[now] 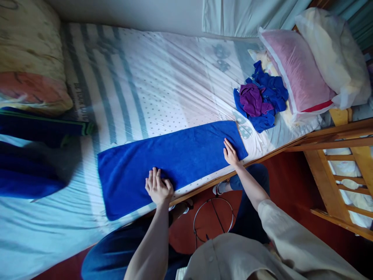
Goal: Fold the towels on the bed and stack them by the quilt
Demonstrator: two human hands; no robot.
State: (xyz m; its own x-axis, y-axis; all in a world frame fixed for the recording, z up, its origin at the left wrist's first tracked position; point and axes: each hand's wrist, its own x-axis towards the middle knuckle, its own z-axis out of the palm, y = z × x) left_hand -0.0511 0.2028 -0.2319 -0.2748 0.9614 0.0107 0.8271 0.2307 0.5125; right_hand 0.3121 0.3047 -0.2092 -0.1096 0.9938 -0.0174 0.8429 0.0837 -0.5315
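A long blue towel (186, 149) lies flat along the near edge of the bed. My left hand (158, 187) rests palm down on its left half, close to the near edge, with the fingers slightly bent and apart. Near the towel's right end, my right hand (230, 153) lies flat on the cloth with its fingers stretched out. Neither hand grips anything. To the right of the towel sits a crumpled heap of blue cloths (274, 91), with a purple cloth (253, 100) on top.
The bed has a striped, dotted sheet (175, 74). A pink pillow (300, 66) and a plastic-wrapped bundle (332, 54) stand at the right. Dark blue clothing (37, 128) and a patterned cushion (29, 58) are at the left. Wooden rails (335, 136) border the right side.
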